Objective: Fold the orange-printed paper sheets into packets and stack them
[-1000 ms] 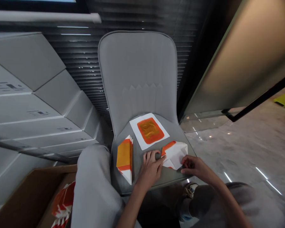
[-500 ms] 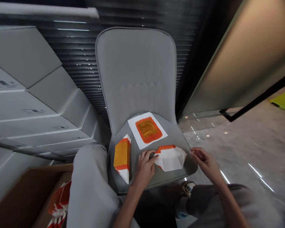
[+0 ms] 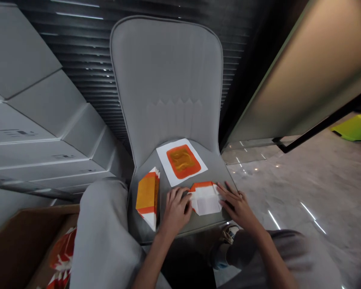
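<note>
A partly folded paper sheet (image 3: 207,202), white with an orange strip along its far edge, lies on the grey chair seat (image 3: 180,231). At its left edge my left hand (image 3: 177,208) is closed, with bent fingers and thumb gripping the paper. My right hand (image 3: 236,204) rests on the sheet's right edge, its fingers stretched out and spread. Behind the hands lies a flat white sheet (image 3: 182,161) with an orange and gold printed square. A stack of folded orange and white papers (image 3: 148,196) stands left of my left hand.
The chair's tall backrest (image 3: 168,68) rises behind the seat. White boxes (image 3: 42,120) are piled at the left. An open cardboard box (image 3: 12,241) by my leg holds more red and white folded papers (image 3: 61,253). Black-framed panelling (image 3: 289,80) stands at the right.
My right hand has moved left from beside the seat's edge onto the paper's right side, which now lies folded inward. The left hand stays at the left edge. The view has shifted slightly.
</note>
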A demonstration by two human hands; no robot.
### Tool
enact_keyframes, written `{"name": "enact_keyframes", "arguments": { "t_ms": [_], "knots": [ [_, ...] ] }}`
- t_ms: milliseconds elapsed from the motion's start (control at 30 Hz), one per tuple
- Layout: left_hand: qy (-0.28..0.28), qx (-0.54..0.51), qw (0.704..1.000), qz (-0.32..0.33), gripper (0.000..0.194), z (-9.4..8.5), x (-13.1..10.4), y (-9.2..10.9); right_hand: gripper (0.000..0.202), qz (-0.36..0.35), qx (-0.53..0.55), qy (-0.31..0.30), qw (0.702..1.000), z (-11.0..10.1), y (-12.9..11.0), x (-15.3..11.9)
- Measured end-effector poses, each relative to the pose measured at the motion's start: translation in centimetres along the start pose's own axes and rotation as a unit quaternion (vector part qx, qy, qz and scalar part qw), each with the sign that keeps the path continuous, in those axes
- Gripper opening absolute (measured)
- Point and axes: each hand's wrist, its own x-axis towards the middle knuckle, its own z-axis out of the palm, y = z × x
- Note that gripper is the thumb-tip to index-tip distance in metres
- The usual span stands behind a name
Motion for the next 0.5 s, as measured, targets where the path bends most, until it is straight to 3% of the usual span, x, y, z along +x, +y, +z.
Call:
{"name": "enact_keyframes", "arguments": {
  "t_ms": [267,400,500],
  "knots": [
    [-0.113,0.016,0.988,0.107,0.061,0.0,-0.1,0.0,0.065,-0.074,-0.014,-0.005,0.997,0.0,-1.0,0.4],
    [-0.148,0.028,0.982,0.117,0.083,0.0,-0.2,-0.3,0.084,-0.083,-0.011,-0.018,0.996,-0.1,-1.2,0.5],
    [-0.156,0.041,0.980,0.117,0.085,0.0,-0.2,-0.5,0.090,-0.093,-0.001,-0.030,0.995,-0.4,-1.1,0.6]
  ]
}}
